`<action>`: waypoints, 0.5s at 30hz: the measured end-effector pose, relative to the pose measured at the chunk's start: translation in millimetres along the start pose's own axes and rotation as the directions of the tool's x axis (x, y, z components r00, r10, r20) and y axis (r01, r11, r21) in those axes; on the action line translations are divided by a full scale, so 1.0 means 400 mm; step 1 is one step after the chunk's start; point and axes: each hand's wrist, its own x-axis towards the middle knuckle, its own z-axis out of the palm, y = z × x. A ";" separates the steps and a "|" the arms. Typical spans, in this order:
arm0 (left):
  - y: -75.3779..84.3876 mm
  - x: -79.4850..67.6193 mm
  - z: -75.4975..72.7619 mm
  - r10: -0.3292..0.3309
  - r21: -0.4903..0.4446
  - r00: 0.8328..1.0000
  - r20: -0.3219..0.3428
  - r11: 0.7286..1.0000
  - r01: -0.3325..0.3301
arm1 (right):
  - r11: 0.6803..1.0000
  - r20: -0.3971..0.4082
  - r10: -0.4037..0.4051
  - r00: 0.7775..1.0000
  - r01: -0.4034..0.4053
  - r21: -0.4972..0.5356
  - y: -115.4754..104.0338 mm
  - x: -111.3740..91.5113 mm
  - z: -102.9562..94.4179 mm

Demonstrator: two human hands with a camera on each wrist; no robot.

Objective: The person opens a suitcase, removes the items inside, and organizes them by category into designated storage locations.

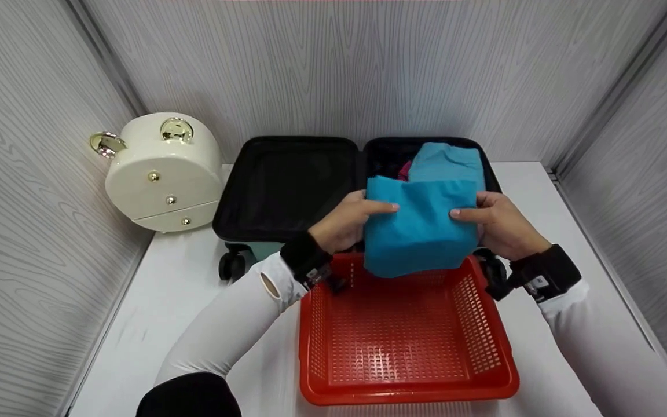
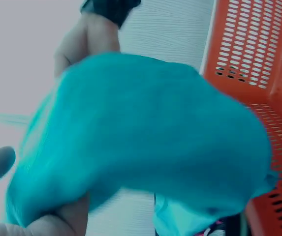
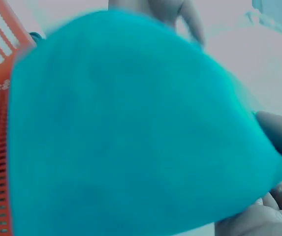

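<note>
Between both hands hangs a folded blue cloth (image 1: 420,231), over the back edge of the red basket in the head view. My left hand (image 1: 345,220) grips its left side, thumb on top. On its right side my right hand (image 1: 504,223) pinches it the same way. Each wrist view shows the blue cloth (image 2: 141,128) large and blurred, hiding part of the fingers. Behind it, a lighter blue folded cloth (image 1: 446,162) lies in the right half of the open suitcase (image 1: 287,185), with a bit of pink fabric (image 1: 405,171) beside it.
A red perforated basket (image 1: 409,397) stands in front of the suitcase. At the left is a cream round case (image 1: 165,191) with gold knobs and handles. Grey wood-patterned walls (image 1: 333,69) enclose the white table (image 1: 136,324) at the back and sides.
</note>
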 end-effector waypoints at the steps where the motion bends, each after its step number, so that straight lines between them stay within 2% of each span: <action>1: -0.006 -0.007 -0.005 -0.012 0.023 1.000 0.014 1.000 0.012 | 0.999 0.023 0.015 1.000 -0.014 -0.030 -0.001 -0.013 0.008; 5: -0.029 -0.044 -0.018 -0.063 0.170 0.995 0.083 0.984 0.048 | 0.977 0.167 0.047 0.985 -0.010 -0.213 0.009 -0.058 0.029; 6: -0.035 -0.055 -0.019 -0.081 0.221 0.991 0.105 0.974 0.056 | 0.959 0.213 0.049 0.976 0.014 -0.283 0.013 -0.068 0.033; 8: -0.047 -0.076 -0.020 -0.133 0.319 0.979 0.153 0.944 0.078 | 0.908 0.328 0.050 0.943 0.093 -0.408 0.023 -0.084 0.041; 11: -0.068 -0.098 -0.019 -0.222 0.469 0.947 0.231 0.878 0.091 | 0.826 0.492 0.065 0.868 0.230 -0.514 0.047 -0.097 0.057; 13: -0.084 -0.101 -0.019 -0.276 0.568 0.925 0.262 0.819 0.084 | 0.803 0.563 0.096 0.821 0.269 -0.531 0.068 -0.098 0.067; 15: -0.100 -0.097 -0.018 -0.311 0.664 0.911 0.270 0.746 0.057 | 0.781 0.578 0.131 0.805 0.275 -0.560 0.094 -0.092 0.075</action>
